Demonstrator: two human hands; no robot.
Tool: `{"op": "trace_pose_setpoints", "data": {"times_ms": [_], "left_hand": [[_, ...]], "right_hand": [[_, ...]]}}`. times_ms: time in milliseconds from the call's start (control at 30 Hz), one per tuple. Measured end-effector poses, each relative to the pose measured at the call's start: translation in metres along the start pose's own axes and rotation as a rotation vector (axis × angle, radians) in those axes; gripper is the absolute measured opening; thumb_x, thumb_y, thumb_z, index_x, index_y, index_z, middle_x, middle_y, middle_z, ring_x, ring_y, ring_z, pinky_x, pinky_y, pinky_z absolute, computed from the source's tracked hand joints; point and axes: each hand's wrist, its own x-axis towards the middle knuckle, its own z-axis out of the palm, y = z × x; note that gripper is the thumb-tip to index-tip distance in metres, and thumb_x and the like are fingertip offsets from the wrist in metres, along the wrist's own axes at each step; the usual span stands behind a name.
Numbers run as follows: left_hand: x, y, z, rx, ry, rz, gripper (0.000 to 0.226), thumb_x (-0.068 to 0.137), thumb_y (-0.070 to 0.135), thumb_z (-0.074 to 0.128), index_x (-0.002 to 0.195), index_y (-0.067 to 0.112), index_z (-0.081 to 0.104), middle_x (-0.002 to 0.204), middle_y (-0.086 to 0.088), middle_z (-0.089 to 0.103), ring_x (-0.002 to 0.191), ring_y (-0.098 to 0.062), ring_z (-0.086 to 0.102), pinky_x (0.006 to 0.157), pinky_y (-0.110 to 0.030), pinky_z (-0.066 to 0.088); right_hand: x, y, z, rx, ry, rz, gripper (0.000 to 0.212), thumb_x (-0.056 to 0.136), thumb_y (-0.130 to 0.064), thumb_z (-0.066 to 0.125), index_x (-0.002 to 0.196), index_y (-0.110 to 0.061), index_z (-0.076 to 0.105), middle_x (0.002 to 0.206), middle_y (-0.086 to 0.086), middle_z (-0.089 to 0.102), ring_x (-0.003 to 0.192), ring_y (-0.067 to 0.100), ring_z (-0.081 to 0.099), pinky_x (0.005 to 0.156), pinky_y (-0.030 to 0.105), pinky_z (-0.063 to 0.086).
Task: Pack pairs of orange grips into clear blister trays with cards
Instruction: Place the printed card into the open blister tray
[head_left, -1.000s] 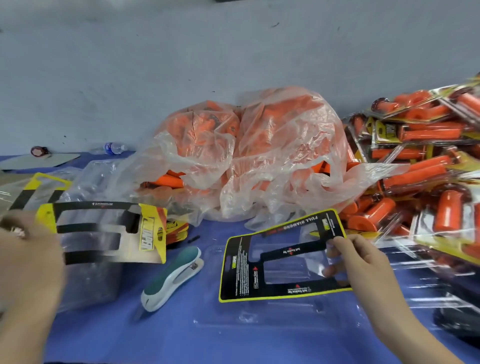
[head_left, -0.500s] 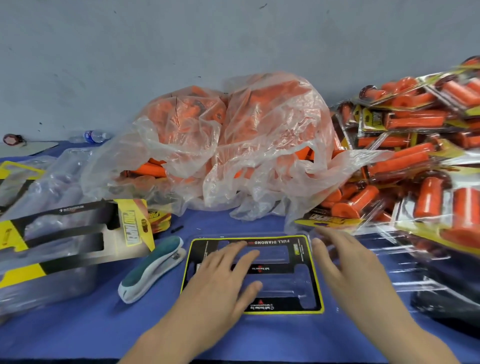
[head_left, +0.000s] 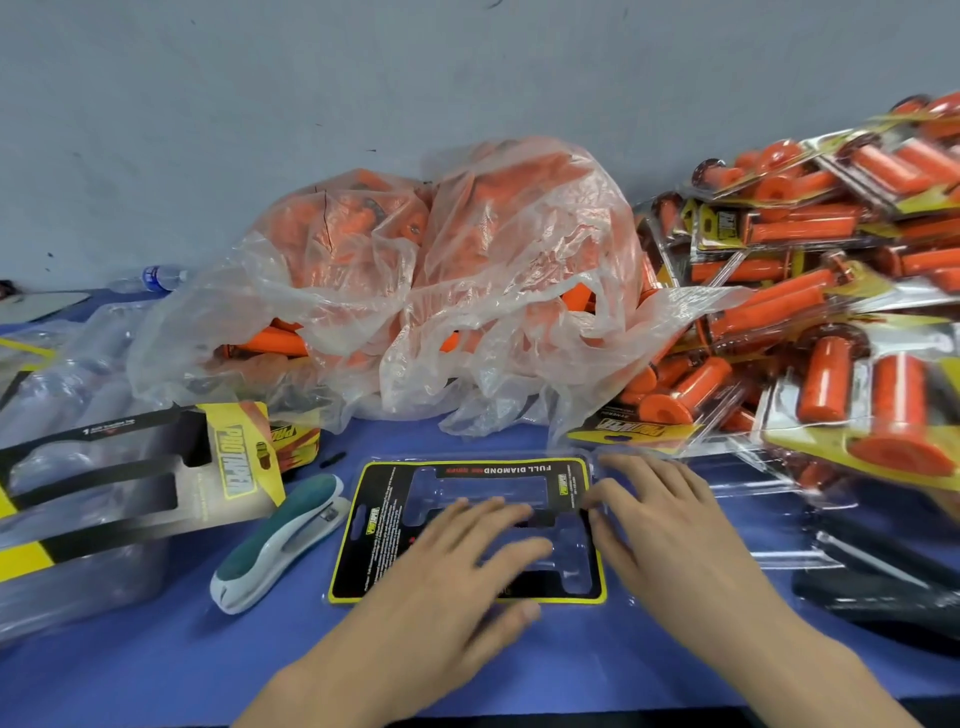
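- The card (head_left: 467, 470), black with a yellow border, lay flat in a clear tray (head_left: 621, 603) near the front edge of the blue tabletop (head_left: 156, 675); its far strip read "FULL DIAMOND", upside down.
- The left hand (head_left: 457, 566) pressed flat on the card, fingers straight, gripping nothing.
- The right hand (head_left: 670, 530) lay spread over the card's right edge, fingers straight, holding nothing.
- A stapler (head_left: 280, 540) lay just left of the tray, apart from it.
- A stack of cards (head_left: 130, 483) at the left edge read "PRO TAPER".
- Bags of orange grips (head_left: 441, 291) filled the back; packed packs (head_left: 831, 312) crowded the right edge.
- Bare tabletop ran along the front edge.
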Motion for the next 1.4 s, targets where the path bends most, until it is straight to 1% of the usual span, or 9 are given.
{"op": "trace_pose_setpoints", "data": {"times_ms": [167,433,500,567,633,833,1067,1233,1400], "left_hand": [[0.011,0.019,0.008,0.075,-0.005,0.18,0.036,0.098,0.05,0.046,0.132,0.038,0.048,0.15,0.004,0.044,0.138,-0.017,0.043,0.114,-0.04,0.036],[0.024,0.027,0.008,0.088,-0.019,0.119,0.031,0.094,0.04,0.045,0.123,0.038,0.054,0.143,0.002,0.053,0.135,-0.017,0.048,0.111,-0.037,0.04],[0.024,0.027,0.01,0.029,-0.044,0.111,0.034,0.097,0.04,0.043,0.13,0.036,0.049,0.153,-0.001,0.041,0.143,-0.017,0.037,0.117,-0.037,0.031],[0.023,0.024,0.01,-0.074,-0.064,0.101,0.04,0.101,0.049,0.037,0.139,0.037,0.039,0.162,0.0,0.021,0.149,-0.011,0.016,0.123,-0.031,0.009],[0.019,0.019,0.008,-0.13,-0.065,0.059,0.047,0.101,0.06,0.029,0.143,0.039,0.031,0.164,0.006,0.009,0.149,-0.004,0.002,0.121,-0.024,-0.004],[0.003,-0.007,0.007,-0.144,-0.041,-0.199,0.062,0.093,0.074,0.003,0.149,0.048,0.009,0.158,0.026,-0.015,0.139,0.013,-0.023,0.116,-0.017,-0.015],[-0.013,-0.027,0.017,-0.211,-0.088,-0.434,0.061,0.095,0.065,0.01,0.152,0.045,0.004,0.16,0.021,-0.013,0.148,-0.001,-0.004,0.118,-0.022,0.015],[-0.016,-0.036,0.012,-0.15,-0.098,-0.423,0.066,0.093,0.068,0.012,0.153,0.042,0.005,0.162,0.019,-0.002,0.148,-0.001,0.001,0.116,-0.018,0.003],[-0.017,-0.038,0.006,-0.092,-0.111,-0.415,0.063,0.098,0.063,0.016,0.155,0.038,0.006,0.163,0.015,0.003,0.148,-0.003,0.001,0.119,-0.023,-0.005]], "right_hand": [[0.0,-0.001,-0.001,0.016,-0.01,-0.014,0.014,0.075,-0.016,0.08,0.082,-0.018,0.069,0.112,0.008,0.068,0.103,0.033,0.066,0.091,0.048,0.053],[-0.003,0.002,-0.004,0.013,-0.005,-0.093,0.014,0.074,-0.014,0.074,0.073,-0.022,0.063,0.114,0.006,0.068,0.106,0.031,0.065,0.092,0.048,0.052],[-0.002,0.003,-0.004,0.003,-0.003,-0.129,0.021,0.068,-0.011,0.078,0.069,-0.023,0.061,0.112,0.006,0.069,0.105,0.033,0.066,0.09,0.051,0.053],[-0.002,0.004,-0.005,-0.016,-0.008,-0.159,0.029,0.061,-0.009,0.085,0.066,-0.024,0.06,0.109,0.006,0.07,0.104,0.033,0.067,0.089,0.053,0.054],[-0.003,0.006,-0.006,-0.024,-0.021,-0.177,0.033,0.057,-0.009,0.087,0.063,-0.025,0.058,0.108,0.004,0.07,0.104,0.033,0.067,0.09,0.053,0.053],[-0.003,0.016,-0.011,-0.064,-0.063,-0.167,0.043,0.05,-0.004,0.091,0.057,-0.027,0.055,0.098,-0.001,0.072,0.102,0.031,0.069,0.09,0.053,0.054],[-0.001,0.016,-0.008,-0.086,-0.04,-0.103,0.024,0.069,-0.007,0.081,0.078,-0.022,0.064,0.089,-0.004,0.066,0.099,0.028,0.067,0.096,0.051,0.051],[0.001,0.019,-0.008,-0.112,-0.011,-0.099,0.024,0.073,-0.012,0.08,0.093,-0.019,0.07,0.091,-0.002,0.068,0.093,0.029,0.067,0.091,0.048,0.054],[0.003,0.015,-0.005,-0.093,-0.078,-0.125,0.028,0.093,-0.031,0.059,0.117,-0.021,0.068,0.116,-0.005,0.067,0.113,0.025,0.063,0.102,0.05,0.046]]}}
